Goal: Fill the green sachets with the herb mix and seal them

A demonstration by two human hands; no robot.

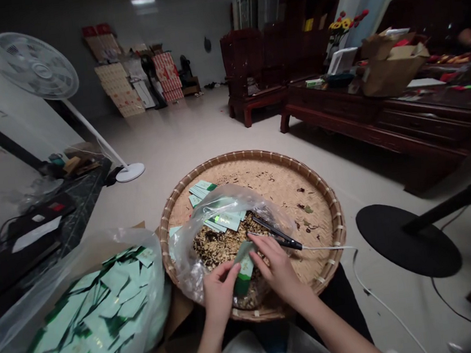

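Observation:
A small pale-green packet [245,260] with a dark green end is held over the tray between both hands. My left hand [220,291] pinches its left edge. My right hand [276,265] is closed on its upper right edge. Beneath lies a dried, chopped plant mix [214,250] in a clear plastic bag [181,262], with several flat green packets [227,216] on top. A black hair-straightener-like tool [282,236] with a white cord rests just beyond my right hand, its jaws apart. All sit in a round woven bamboo tray [336,210].
At left stands a large clear bag [147,246] of green packets [98,311]. A white fan [130,171] is farther left, and a black round stand base [408,240] is at right. A dark wooden table [382,117] holds a cardboard box [389,71].

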